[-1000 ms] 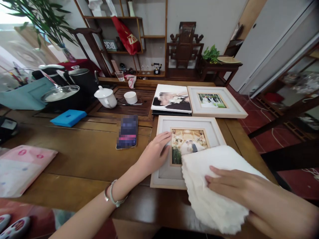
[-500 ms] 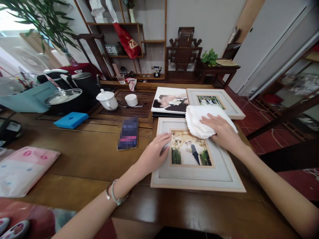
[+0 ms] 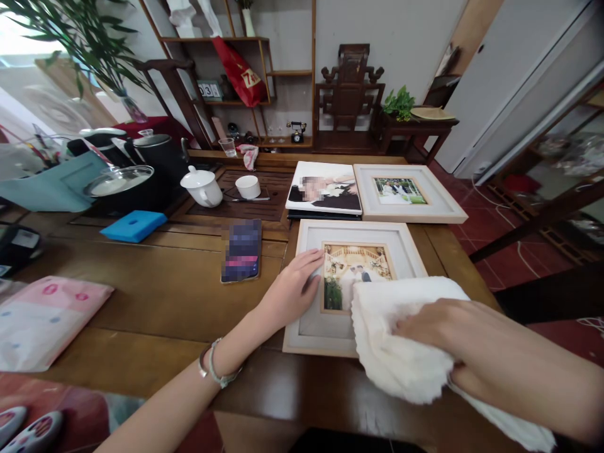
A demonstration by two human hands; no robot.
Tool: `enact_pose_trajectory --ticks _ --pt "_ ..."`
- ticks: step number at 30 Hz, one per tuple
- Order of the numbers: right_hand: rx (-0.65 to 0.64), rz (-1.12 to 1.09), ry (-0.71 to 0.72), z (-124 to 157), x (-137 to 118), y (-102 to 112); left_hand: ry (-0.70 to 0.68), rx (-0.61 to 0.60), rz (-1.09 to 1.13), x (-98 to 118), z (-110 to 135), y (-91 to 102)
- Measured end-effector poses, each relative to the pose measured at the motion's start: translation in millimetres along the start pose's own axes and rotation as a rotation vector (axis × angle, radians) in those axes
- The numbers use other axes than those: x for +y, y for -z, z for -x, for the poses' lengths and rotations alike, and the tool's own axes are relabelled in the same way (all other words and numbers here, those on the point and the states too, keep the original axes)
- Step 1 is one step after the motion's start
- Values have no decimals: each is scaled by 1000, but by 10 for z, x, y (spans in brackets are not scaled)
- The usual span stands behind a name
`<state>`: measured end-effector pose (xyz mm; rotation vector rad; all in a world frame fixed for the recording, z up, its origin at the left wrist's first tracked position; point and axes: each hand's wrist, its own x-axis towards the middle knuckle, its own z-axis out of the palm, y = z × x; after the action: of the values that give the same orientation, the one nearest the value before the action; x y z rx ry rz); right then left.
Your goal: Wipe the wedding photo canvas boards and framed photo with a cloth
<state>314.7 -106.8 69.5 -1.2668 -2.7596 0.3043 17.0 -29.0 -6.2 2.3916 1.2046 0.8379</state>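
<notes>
Wiping seems partway done, the right hand (image 3: pixel 436 324) curling its grip around the white cloth (image 3: pixel 401 365) over the four-o'clock corner of the picture frame (image 3: pixel 325 328) on the surface (image 3: pixel 170 296), the left hand (image 3: pixel 295 286) resting open-fingered at nine o'clock.

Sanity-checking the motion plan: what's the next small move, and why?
Probably have the right hand flatten the cloth over the near right part of the picture frame: the cloth looks bunched under that hand and hangs past the frame's near edge, while the left hand rests on the frame's left side, seemingly able to steady it.
</notes>
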Motion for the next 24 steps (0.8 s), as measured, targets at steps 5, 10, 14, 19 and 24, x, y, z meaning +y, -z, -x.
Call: enact_pose_trajectory --ticks 5,10,14,19,24 --pt "16 53 -2 -480 294 36 -18 20 14 -8 -4 6" --pt "218 211 -62 -816 631 -119 -19 9 14 -4 -7 15" --pt "335 373 -147 -963 771 -221 -21 4 1 -12 -5 12" --pt "130 484 -163 -812 473 -166 -32 9 -4 -28 -3 7" --pt "100 394 56 -170 -130 -110 -31 9 -18 -18 -1 10"
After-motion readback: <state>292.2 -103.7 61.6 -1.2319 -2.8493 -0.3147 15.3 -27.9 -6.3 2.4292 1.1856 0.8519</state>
